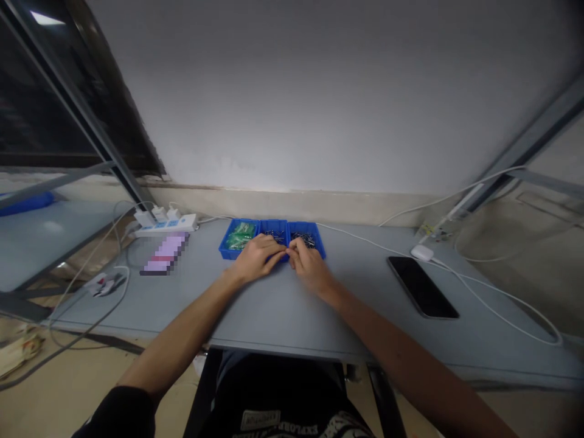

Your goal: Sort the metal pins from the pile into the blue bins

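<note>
My left hand (259,255) and my right hand (308,263) meet at the fingertips over the front edge of the blue bins. Both are closed in a pinch; whatever lies between the fingers is too small to make out. Behind the right hand, the right blue bin (319,236) holds small dark metal pieces (301,236) that look like screws. Similar thin pieces (275,233) lie in the middle bin, partly covered by my left hand. The left blue bin (225,248) contains green-tinted clear plastic bags (241,234).
A black phone (423,286) lies at the right beside a white charger (422,252) and its cable. At the left are a white power strip (168,226) with plugs, a blurred-out lit phone screen (166,252) and loose cables. A wall (292,97) rises behind the grey table (283,316).
</note>
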Available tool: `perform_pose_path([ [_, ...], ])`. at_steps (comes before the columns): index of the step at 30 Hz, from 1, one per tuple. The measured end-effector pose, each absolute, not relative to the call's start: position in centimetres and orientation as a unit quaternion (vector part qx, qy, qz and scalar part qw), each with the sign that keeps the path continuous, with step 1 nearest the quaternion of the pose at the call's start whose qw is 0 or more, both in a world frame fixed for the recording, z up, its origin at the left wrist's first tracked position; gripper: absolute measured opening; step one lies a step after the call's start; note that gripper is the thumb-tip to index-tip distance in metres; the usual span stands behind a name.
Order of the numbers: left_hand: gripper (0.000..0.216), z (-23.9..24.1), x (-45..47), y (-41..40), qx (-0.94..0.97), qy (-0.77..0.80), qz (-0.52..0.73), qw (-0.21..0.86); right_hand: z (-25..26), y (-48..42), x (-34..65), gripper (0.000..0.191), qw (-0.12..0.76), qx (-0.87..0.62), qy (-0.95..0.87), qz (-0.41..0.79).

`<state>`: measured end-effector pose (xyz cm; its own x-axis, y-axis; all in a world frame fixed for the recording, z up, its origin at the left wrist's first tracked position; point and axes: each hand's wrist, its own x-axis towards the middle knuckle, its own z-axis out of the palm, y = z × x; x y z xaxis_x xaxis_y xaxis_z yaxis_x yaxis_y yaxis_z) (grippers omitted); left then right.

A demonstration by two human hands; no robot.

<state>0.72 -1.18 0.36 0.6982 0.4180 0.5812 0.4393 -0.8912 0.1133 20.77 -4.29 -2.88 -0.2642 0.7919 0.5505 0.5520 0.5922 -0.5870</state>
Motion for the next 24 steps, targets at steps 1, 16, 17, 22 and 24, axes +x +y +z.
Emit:
perform_pose_path([
  [1,0.033,0.4,0.6,-1.1,-0.920,-0.237,-0.312,0.016,-2.9,-4.3,20.8,0.012,0.431,-0.425,-0.784,0.138],
  [16,0.025,-0.2,0.0,-1.1,-0.904,-0.218,-0.367,0.031,-2.4,-5.2,19.6,0.037,0.442,-0.426,-0.780,0.121],
  [17,0.025,-0.1,0.0,-1.1,-0.903,-0.218,-0.369,0.035,-2.3,-5.2,19.6,0.040,0.450,-0.428,-0.775,0.120],
  [22,0.023,0.2,0.0,-1.4,-0.848,-0.296,-0.431,0.087,-1.8,-5.2,20.2,0.048,0.524,-0.458,-0.711,0.101],
  [24,0.022,0.2,0.1,-1.2,-0.816,-0.355,-0.442,0.113,-1.5,-5.2,20.7,0.046,0.573,-0.470,-0.665,0.088],
])
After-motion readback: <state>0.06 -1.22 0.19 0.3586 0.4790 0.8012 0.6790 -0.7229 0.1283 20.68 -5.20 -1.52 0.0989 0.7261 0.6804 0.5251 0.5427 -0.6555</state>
